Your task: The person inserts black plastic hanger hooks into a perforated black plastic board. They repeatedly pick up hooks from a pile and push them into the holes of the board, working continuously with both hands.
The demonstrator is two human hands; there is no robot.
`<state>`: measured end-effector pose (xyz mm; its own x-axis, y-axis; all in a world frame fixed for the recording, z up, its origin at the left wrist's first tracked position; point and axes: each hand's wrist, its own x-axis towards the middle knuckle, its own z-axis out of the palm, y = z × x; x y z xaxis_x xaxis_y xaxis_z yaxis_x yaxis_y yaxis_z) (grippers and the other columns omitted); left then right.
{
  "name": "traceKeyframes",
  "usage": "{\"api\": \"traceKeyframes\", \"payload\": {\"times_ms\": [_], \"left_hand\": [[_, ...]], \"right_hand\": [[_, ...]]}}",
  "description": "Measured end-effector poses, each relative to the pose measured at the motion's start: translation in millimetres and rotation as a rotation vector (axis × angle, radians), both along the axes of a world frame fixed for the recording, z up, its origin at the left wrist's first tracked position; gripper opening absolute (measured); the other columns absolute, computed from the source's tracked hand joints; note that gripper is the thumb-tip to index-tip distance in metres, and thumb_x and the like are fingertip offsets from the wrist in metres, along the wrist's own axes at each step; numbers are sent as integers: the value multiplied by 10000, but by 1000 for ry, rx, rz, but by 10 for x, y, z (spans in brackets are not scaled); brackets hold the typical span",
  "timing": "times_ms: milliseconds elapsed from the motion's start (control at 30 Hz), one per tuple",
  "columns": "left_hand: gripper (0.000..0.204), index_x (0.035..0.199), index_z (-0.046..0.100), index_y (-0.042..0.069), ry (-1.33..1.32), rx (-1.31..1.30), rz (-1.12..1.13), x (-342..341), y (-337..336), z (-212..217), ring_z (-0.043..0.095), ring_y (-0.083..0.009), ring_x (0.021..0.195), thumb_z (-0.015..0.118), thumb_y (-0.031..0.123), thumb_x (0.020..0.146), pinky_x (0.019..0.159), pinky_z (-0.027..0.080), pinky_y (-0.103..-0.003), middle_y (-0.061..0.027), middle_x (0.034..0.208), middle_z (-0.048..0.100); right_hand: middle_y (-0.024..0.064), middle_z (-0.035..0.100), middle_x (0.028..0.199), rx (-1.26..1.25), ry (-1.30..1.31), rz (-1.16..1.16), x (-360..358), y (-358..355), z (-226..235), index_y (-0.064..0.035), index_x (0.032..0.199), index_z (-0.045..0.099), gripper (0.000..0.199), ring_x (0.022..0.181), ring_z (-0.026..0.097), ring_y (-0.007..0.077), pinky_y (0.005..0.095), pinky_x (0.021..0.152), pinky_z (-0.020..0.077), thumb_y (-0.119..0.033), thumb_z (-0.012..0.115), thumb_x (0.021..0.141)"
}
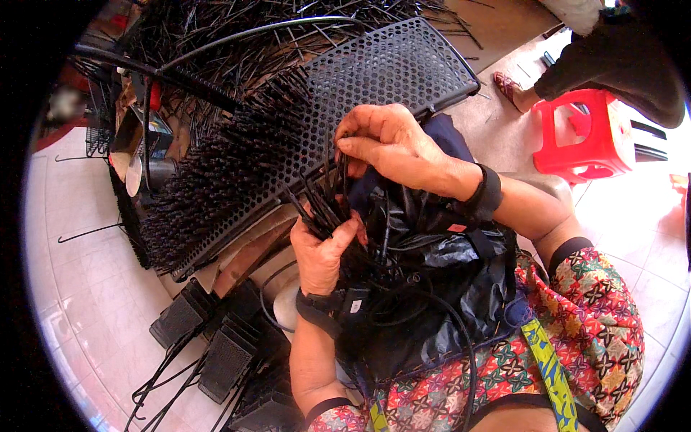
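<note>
beside one perforated rack (389, 68) | left hand (322, 252) gripping several black strips (322, 207) | right hand (392, 147) pinching at least one | one stool (617, 137)

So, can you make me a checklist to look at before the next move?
1. Left hand has black sticks: ok, it holds a bunch.
2. Right hand pinches just one stick: cannot tell, its fingers hide that.
3. Rack has bare holes: ok, plenty at the far right end.
4. Lap free of cords: not ok, a black cord crosses it.
5. Red stool away from both hands: ok.
</note>
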<state>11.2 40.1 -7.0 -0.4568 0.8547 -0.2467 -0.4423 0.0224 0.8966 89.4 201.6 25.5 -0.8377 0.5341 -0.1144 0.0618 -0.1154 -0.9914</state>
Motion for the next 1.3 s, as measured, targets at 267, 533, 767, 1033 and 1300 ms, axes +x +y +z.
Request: {"api": "traceKeyframes", "payload": {"times_ms": [267,533,767,1033,1300], "left_hand": [[223,936,507,-5,27,-83,25,10,25,41,539,-142,548,609,15,739,528,448,-264,-67,702,569],[214,936,527,-14,-19,-24,92,21,15,28,546,-146,558,614,9,741,523,449,-263,-64,719,573],[260,959,513,-6,-10,-47,144,14,8,-8,526,-170,532,603,26,717,477,436,-279,-101,723,569],[271,960,506,-9,-40,4,157,18,9,-58,528,-178,530,619,36,718,479,432,-283,-109,723,568],[238,946,501,-13,-25,2,134,19,31,-39,528,-184,538,602,28,734,485,436,-291,-118,722,561]], "right_hand": [[54,578,660,91,30,-110,-37,-36,-17,37,856,556,74,576,560,105,242,522,461,-23,535,818],[75,603,729,-131,-7,-214,0,116,83,32,877,578,85,595,587,124,237,540,495,-30,551,825],[85,583,682,20,100,-298,-95,289,43,68,821,566,106,553,578,136,244,467,487,-35,541,811],[136,576,668,-57,43,-360,-76,721,117,92,815,554,106,549,592,195,283,459,509,-9,538,789],[132,572,702,104,78,-459,-6,1019,13,94,843,557,103,561,595,197,291,483,515,4,537,797]]}}
